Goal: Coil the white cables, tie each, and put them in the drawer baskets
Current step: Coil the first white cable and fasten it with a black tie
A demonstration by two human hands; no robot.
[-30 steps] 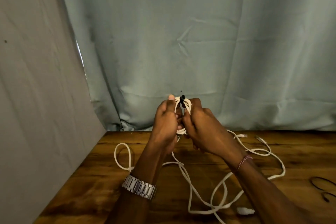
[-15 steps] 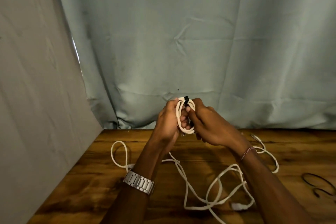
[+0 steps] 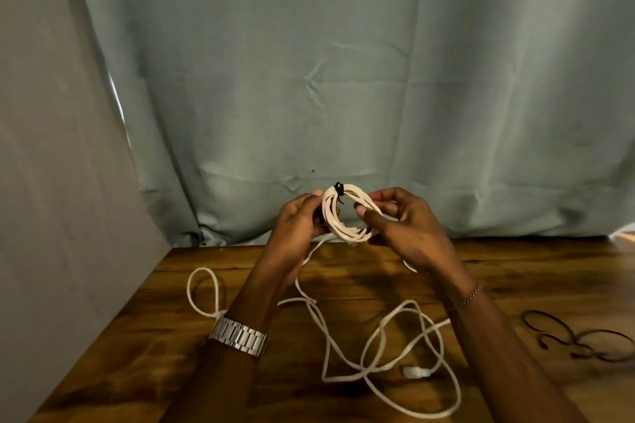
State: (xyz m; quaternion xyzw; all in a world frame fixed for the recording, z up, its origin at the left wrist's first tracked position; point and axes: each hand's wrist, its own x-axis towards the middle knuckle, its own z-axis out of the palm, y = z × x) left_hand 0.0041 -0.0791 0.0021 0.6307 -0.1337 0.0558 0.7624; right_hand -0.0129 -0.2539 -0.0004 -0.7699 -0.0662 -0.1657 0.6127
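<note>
White cable, wound into a small coil (image 3: 347, 216), sits raised above the wooden table (image 3: 515, 268) between my two hands, in front of a pale green curtain (image 3: 343, 79). My left hand (image 3: 297, 221) grips the coil's left side, fingers curled round the loops, while my right hand (image 3: 402, 220) pinches the right side between thumb and fingertips. A black tie (image 3: 339, 189) wraps the bundle at its top edge, its short end sticking up. From the bottom of the coil a loose length of the same white cable hangs down to the table, where more loose cable (image 3: 395, 347) sprawls in wide crossing loops between my forearms, one loop lying off to the left past my wrist. A white plug (image 3: 415, 371) rests on the wood near the lower loops. A metal watch (image 3: 238, 336) bands my left wrist and a thin bracelet (image 3: 465, 297) circles my right. At the far right of the table lie dark thin ties (image 3: 577, 336), well apart from the cable. A grey panel (image 3: 51, 182) closes the scene on the left
</note>
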